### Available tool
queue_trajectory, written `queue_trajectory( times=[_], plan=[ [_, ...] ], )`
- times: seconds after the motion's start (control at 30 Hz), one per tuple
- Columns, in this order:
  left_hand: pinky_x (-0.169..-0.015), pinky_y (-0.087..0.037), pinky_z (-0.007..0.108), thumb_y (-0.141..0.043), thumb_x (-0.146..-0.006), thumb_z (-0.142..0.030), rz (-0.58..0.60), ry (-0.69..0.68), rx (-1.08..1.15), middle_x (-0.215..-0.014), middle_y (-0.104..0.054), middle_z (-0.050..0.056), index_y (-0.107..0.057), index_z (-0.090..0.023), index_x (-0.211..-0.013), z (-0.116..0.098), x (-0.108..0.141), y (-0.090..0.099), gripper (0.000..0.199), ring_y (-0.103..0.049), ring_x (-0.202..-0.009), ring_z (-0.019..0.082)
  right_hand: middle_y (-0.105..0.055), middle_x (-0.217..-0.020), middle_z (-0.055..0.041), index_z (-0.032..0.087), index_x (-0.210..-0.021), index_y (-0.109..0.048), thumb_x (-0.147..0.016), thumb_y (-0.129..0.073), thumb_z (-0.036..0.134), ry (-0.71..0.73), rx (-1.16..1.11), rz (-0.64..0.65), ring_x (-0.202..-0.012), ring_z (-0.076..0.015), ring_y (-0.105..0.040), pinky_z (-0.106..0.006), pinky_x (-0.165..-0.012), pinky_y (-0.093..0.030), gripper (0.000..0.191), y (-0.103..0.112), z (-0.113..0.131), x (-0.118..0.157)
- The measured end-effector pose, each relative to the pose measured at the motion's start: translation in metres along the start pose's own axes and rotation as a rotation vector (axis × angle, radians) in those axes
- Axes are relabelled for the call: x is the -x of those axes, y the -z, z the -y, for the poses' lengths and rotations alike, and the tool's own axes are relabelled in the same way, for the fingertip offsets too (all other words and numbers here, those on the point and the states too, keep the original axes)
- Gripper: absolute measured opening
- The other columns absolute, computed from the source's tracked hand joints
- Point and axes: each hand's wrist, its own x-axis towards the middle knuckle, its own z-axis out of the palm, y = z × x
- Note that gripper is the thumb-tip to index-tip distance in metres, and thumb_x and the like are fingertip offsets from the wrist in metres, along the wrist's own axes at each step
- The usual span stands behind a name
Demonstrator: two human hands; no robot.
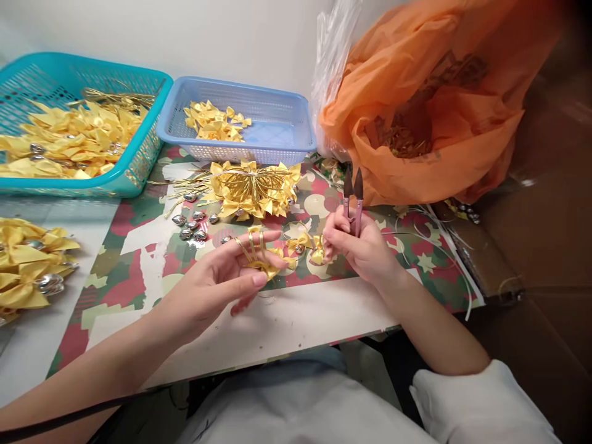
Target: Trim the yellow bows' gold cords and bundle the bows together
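My left hand (pixel 217 277) is held out with its fingers extended. Gold cords (pixel 251 246) loop around those fingers, carrying yellow ribbon bows (pixel 266 269) near my thumb tip. My right hand (pixel 358 246) is closed around pink-handled thread snips (pixel 352 206), dark blades pointing up. Beside its fingertips is a yellow bow (pixel 317 250); whether they grip it I cannot tell. Between my hands another bow (pixel 300 242) carries a small silver bell. Beyond them lies a bundle of yellow bows on gold cord (pixel 254 188), with several silver bells (pixel 189 227) to its left.
A teal basket (pixel 157 117) and a blue basket (pixel 282 151), both with yellow bows, stand at the back. An orange bag (pixel 476 166) with gold scraps is at right. More bows (pixel 28 265) lie at left. White strips (pixel 435 240) trail over the right table edge.
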Motion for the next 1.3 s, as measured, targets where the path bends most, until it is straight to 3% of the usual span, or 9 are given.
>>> queue_trajectory(
  times=[0.17,0.3,0.4,0.5,0.73,0.83,1.0,1.2,1.3],
  plan=[
    [-0.045,-0.046,0.017,-0.075,-0.081,-0.03,0.155,-0.009,-0.021,-0.073,-0.065,0.001,-0.065,-0.027,-0.126,0.009,0.001,-0.004,0.046,-0.05,-0.053,0.008,-0.071,-0.095,-0.0035,0.022,-0.069,-0.036,-0.087,-0.066,0.032,-0.006,0.042,0.257,-0.087,-0.0145,-0.068,-0.03,-0.079,-0.06,0.037,-0.011,0.001,0.011],
    [-0.044,-0.045,0.018,-0.074,-0.082,-0.033,0.11,0.027,-0.029,-0.07,-0.063,0.0,-0.065,-0.021,-0.122,0.01,-0.003,-0.007,0.043,-0.052,-0.053,0.009,-0.071,-0.11,-0.0062,0.023,-0.075,-0.036,-0.091,-0.06,0.028,-0.026,0.062,0.385,-0.093,-0.016,-0.068,-0.034,-0.083,-0.058,0.03,-0.013,0.004,0.017],
    [-0.039,-0.038,0.016,-0.076,-0.08,-0.033,-0.015,0.024,0.014,-0.089,-0.068,0.004,-0.067,-0.02,-0.115,0.006,-0.006,-0.008,0.038,-0.047,-0.048,0.004,-0.072,-0.095,-0.0034,0.023,-0.07,-0.033,-0.087,-0.062,0.023,0.167,0.158,0.17,-0.082,-0.0147,-0.065,-0.03,-0.073,-0.055,0.034,-0.006,0.004,0.014],
    [-0.037,-0.034,0.014,-0.079,-0.077,-0.031,-0.114,0.017,0.093,-0.086,-0.066,0.001,-0.069,-0.02,-0.105,0.0,-0.006,-0.009,0.032,-0.041,-0.044,0.001,-0.067,-0.082,-0.0002,0.023,-0.068,-0.031,-0.078,-0.065,0.014,0.264,0.362,-0.042,-0.074,-0.0134,-0.058,-0.026,-0.064,-0.048,0.037,0.005,0.008,0.008],
    [-0.035,-0.034,0.015,-0.078,-0.076,-0.027,-0.098,-0.089,0.161,-0.078,-0.061,-0.003,-0.067,-0.023,-0.107,-0.005,-0.002,-0.01,0.033,-0.042,-0.043,0.003,-0.06,-0.085,0.0006,0.02,-0.09,-0.059,-0.066,-0.067,0.005,0.031,0.867,0.347,-0.069,-0.0108,-0.049,-0.023,-0.06,-0.041,0.029,0.026,0.017,0.006],
    [-0.039,-0.043,0.017,-0.076,-0.08,-0.028,-0.077,-0.125,0.046,-0.088,-0.064,0.0,-0.065,-0.025,-0.114,-0.002,0.0,-0.01,0.036,-0.049,-0.048,0.005,-0.063,-0.074,0.0008,0.019,-0.075,-0.057,-0.074,-0.067,0.011,0.057,0.834,0.27,-0.065,-0.0109,-0.051,-0.023,-0.058,-0.039,0.012,0.02,0.012,0.005],
    [-0.044,-0.048,0.019,-0.077,-0.079,-0.027,-0.015,-0.1,-0.155,-0.11,-0.064,0.006,-0.062,-0.024,-0.12,0.003,0.002,-0.012,0.044,-0.054,-0.055,0.006,-0.071,-0.073,-0.0004,0.021,-0.064,-0.044,-0.075,-0.076,0.022,0.12,0.596,0.257,-0.065,-0.0133,-0.062,-0.026,-0.06,-0.046,0.033,-0.002,0.002,0.009],
    [-0.04,-0.043,0.018,-0.075,-0.08,-0.029,0.034,0.018,-0.22,-0.061,-0.058,-0.003,-0.062,-0.017,-0.118,0.003,0.0,-0.014,0.043,-0.051,-0.046,0.008,-0.073,-0.075,-0.0017,0.023,-0.063,-0.03,-0.071,-0.081,0.026,0.074,0.394,0.237,-0.072,-0.0173,-0.07,-0.031,-0.066,-0.055,0.051,-0.012,-0.006,0.011],
    [-0.039,-0.04,0.018,-0.075,-0.079,-0.032,0.036,0.045,-0.242,-0.054,-0.054,-0.005,-0.064,-0.016,-0.113,0.003,-0.001,-0.013,0.039,-0.051,-0.044,0.009,-0.074,-0.077,-0.0025,0.023,-0.063,-0.029,-0.071,-0.081,0.026,0.074,0.345,0.198,-0.075,-0.0181,-0.071,-0.032,-0.068,-0.057,0.052,-0.011,-0.009,0.011]
  ],
)
